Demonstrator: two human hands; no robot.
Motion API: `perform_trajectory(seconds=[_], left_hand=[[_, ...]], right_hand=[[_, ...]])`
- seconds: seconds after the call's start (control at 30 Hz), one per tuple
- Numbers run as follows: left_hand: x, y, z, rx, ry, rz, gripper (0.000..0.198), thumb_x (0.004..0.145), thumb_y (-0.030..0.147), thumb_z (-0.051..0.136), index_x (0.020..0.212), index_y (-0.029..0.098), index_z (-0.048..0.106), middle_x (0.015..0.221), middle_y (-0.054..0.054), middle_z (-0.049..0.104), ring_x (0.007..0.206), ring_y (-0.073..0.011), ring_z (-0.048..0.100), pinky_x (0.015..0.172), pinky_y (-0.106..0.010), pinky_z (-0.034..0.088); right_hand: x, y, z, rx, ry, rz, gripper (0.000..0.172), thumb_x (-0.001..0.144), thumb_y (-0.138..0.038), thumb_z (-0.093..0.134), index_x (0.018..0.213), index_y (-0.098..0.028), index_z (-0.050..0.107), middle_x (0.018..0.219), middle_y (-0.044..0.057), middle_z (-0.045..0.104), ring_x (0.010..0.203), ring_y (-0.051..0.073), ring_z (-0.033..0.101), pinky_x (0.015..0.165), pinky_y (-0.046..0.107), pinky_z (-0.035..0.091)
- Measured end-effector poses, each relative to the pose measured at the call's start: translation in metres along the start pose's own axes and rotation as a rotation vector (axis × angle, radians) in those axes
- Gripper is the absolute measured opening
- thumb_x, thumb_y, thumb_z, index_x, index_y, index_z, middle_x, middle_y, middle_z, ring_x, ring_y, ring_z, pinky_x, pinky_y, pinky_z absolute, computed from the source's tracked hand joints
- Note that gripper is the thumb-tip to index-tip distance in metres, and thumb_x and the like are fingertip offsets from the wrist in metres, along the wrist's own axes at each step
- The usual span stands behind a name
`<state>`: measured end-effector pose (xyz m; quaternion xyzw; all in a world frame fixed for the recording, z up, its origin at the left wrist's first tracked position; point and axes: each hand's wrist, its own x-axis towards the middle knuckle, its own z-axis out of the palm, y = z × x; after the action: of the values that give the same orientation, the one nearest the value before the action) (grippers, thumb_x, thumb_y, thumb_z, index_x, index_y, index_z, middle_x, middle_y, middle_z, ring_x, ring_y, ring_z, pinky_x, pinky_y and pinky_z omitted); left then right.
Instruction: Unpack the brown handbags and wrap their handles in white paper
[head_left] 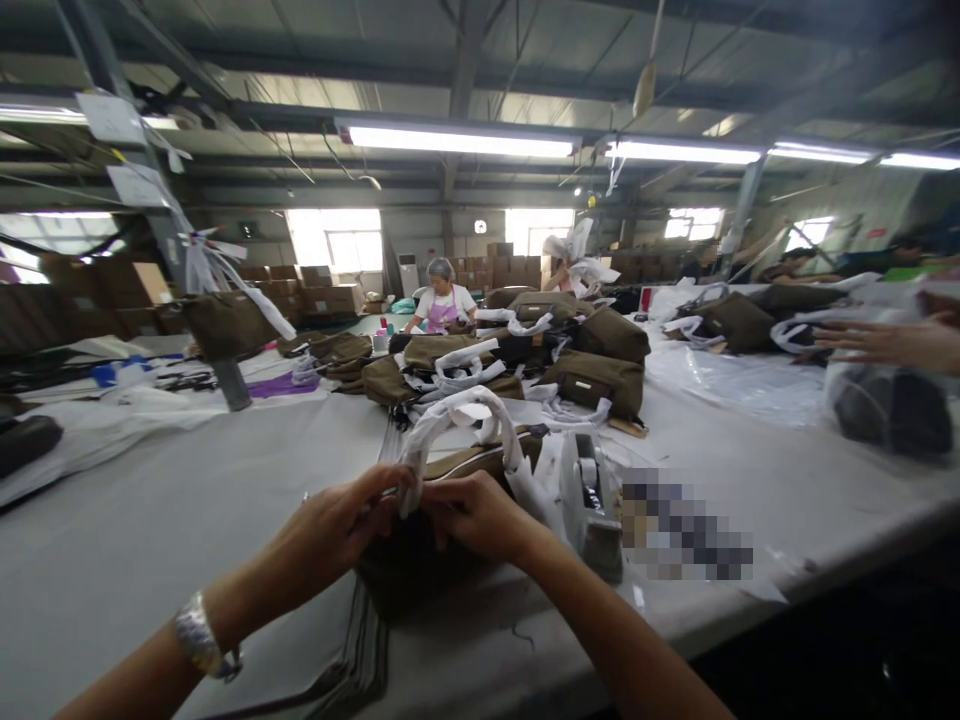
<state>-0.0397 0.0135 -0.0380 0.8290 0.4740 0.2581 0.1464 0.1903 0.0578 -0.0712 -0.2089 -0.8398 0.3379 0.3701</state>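
Your left hand [352, 512] and right hand [476, 512] pinch the wrapped handle [425, 430] low down; the brown bag [412, 575] looks light and soft, best held there.

At the near end of the white-wrapped handle [441, 410], the left hand [366, 512] curls its fingers in from the left, the right hand [471, 510] pinches from the right; forearms [259, 590] slant up toward it.
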Motion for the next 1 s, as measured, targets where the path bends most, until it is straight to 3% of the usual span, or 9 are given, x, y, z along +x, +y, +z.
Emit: perform_trajectory(seconds=[0.17, 0.27, 0.33, 0.43, 0.53, 0.63, 0.73, 0.9, 1.0], left_hand=[[0.007, 0.003, 0.002, -0.362, 0.13, -0.073, 0.039, 0.098, 0.039, 0.051, 0.132, 0.025, 0.039, 0.091, -0.001, 0.073, 0.059, -0.013, 0.062, 0.062, -0.025, 0.051], [0.012, 0.002, 0.0, -0.448, 0.07, -0.124, 0.055, 0.094, 0.042, 0.06, 0.141, 0.022, 0.04, 0.093, -0.004, 0.074, 0.06, -0.0143, 0.064, 0.063, -0.027, 0.054], [0.013, -0.001, -0.002, -0.445, 0.01, -0.114, 0.055, 0.092, 0.042, 0.062, 0.141, 0.019, 0.047, 0.094, -0.005, 0.074, 0.062, -0.0153, 0.065, 0.062, -0.028, 0.054], [0.01, -0.003, -0.005, -0.344, -0.044, -0.047, 0.052, 0.096, 0.038, 0.056, 0.144, 0.021, 0.049, 0.096, -0.004, 0.074, 0.066, -0.0154, 0.067, 0.067, -0.027, 0.055], [0.005, -0.002, -0.006, -0.164, -0.058, 0.015, 0.055, 0.099, 0.033, 0.049, 0.153, 0.025, 0.041, 0.083, 0.001, 0.073, 0.067, -0.0144, 0.069, 0.069, -0.023, 0.054], [0.006, -0.004, -0.004, -0.036, -0.024, 0.034, 0.053, 0.097, 0.032, 0.049, 0.15, 0.022, 0.046, 0.071, 0.003, 0.072, 0.063, -0.0149, 0.069, 0.064, -0.02, 0.052], [0.009, -0.009, -0.003, 0.014, 0.061, 0.04, 0.051, 0.093, 0.033, 0.053, 0.142, 0.021, 0.056, 0.086, -0.001, 0.078, 0.068, -0.0163, 0.071, 0.066, -0.021, 0.053], [0.003, -0.009, -0.009, 0.218, 0.132, 0.046, 0.041, 0.096, 0.038, 0.056, 0.135, 0.029, 0.063, 0.103, -0.001, 0.079, 0.081, -0.0199, 0.075, 0.071, -0.024, 0.054], [-0.009, -0.003, -0.017, 0.467, 0.22, 0.068, 0.033, 0.099, 0.04, 0.05, 0.122, 0.029, 0.071, 0.104, -0.002, 0.079, 0.08, -0.0227, 0.075, 0.062, -0.025, 0.05]], right_hand=[[0.003, -0.004, 0.0, 0.053, -0.033, 0.114, 0.028, 0.1, -0.02, 0.051, 0.108, -0.021, 0.077, 0.056, -0.004, 0.061, 0.055, 0.01, 0.058, 0.06, 0.019, 0.044], [0.004, -0.004, 0.001, 0.049, 0.019, 0.127, 0.026, 0.102, -0.027, 0.053, 0.103, -0.019, 0.078, 0.058, -0.003, 0.063, 0.057, 0.011, 0.059, 0.062, 0.019, 0.044], [0.005, -0.003, 0.003, 0.062, 0.046, 0.128, 0.027, 0.102, -0.03, 0.054, 0.1, -0.019, 0.078, 0.059, -0.002, 0.064, 0.059, 0.011, 0.06, 0.062, 0.02, 0.044], [0.004, -0.001, 0.004, 0.114, 0.053, 0.138, 0.032, 0.103, -0.034, 0.053, 0.09, -0.017, 0.076, 0.059, -0.002, 0.063, 0.058, 0.011, 0.058, 0.06, 0.019, 0.043], [0.002, 0.002, 0.003, 0.134, -0.001, 0.151, 0.036, 0.103, -0.037, 0.053, 0.081, -0.016, 0.072, 0.06, -0.001, 0.064, 0.057, 0.01, 0.056, 0.059, 0.019, 0.044], [0.001, 0.005, 0.002, 0.143, -0.038, 0.125, 0.039, 0.102, -0.04, 0.053, 0.076, -0.015, 0.07, 0.062, 0.0, 0.066, 0.059, 0.01, 0.056, 0.061, 0.019, 0.045], [0.002, 0.006, 0.003, 0.192, -0.043, 0.124, 0.039, 0.103, -0.042, 0.052, 0.083, -0.015, 0.072, 0.061, 0.0, 0.065, 0.059, 0.01, 0.054, 0.059, 0.018, 0.042], [0.001, 0.0, 0.004, 0.231, -0.015, 0.202, 0.03, 0.102, -0.034, 0.053, 0.101, -0.016, 0.077, 0.069, 0.0, 0.067, 0.059, 0.009, 0.054, 0.056, 0.018, 0.043], [-0.01, -0.003, 0.004, 0.181, 0.044, 0.154, 0.033, 0.094, -0.017, 0.06, 0.124, -0.022, 0.071, 0.084, 0.0, 0.073, 0.073, 0.013, 0.065, 0.071, 0.023, 0.052]])
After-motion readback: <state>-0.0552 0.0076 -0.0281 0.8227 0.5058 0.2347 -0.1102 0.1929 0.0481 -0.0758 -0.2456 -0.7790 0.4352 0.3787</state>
